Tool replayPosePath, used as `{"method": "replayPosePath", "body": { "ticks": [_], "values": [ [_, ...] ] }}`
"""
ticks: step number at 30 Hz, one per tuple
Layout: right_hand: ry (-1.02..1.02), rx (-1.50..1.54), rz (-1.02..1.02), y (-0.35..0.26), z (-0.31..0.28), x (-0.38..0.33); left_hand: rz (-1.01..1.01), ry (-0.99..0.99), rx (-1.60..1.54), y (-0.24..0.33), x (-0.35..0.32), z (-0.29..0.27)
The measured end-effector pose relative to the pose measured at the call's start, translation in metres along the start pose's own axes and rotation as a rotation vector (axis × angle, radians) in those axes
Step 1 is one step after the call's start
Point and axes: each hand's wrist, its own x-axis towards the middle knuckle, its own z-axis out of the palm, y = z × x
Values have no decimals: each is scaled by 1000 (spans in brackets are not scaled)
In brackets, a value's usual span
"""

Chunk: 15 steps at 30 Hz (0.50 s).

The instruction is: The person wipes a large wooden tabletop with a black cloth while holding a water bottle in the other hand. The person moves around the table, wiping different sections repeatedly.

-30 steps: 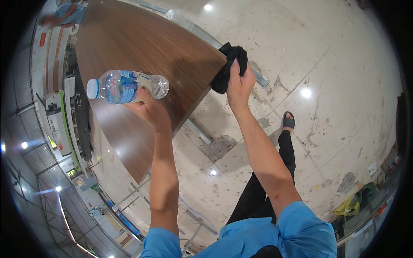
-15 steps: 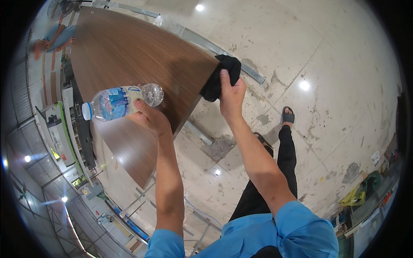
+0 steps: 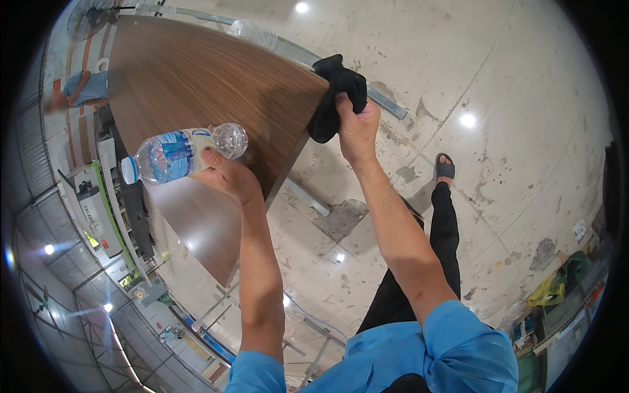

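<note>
I count 1 clear plastic water bottle (image 3: 180,153) and 1 black cloth (image 3: 336,95), both over 1 brown wood-grain panel (image 3: 196,78) with a smooth, glossy face. My left hand (image 3: 226,175) grips the ribbed bottle on its side above the panel's near edge, blue cap pointing left. My right hand (image 3: 357,124) is clenched around the soft, crumpled cloth, which drapes over the panel's right corner.
</note>
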Motion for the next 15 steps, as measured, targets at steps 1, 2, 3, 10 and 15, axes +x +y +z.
{"method": "replayPosePath", "body": {
  "ticks": [1,2,3,10,15],
  "values": [
    [-55,63,15,1,0,0,6,-7,6,0,1,-1],
    [-33,138,14,0,0,0,12,-15,7,-1,1,-1],
    [-12,204,23,-1,1,1,13,-17,26,-1,1,-1],
    [-125,77,96,-11,-2,8,25,19,41,0,0,2],
    [-123,116,143,-12,-8,10,29,4,102,0,2,0]
  ]
}}
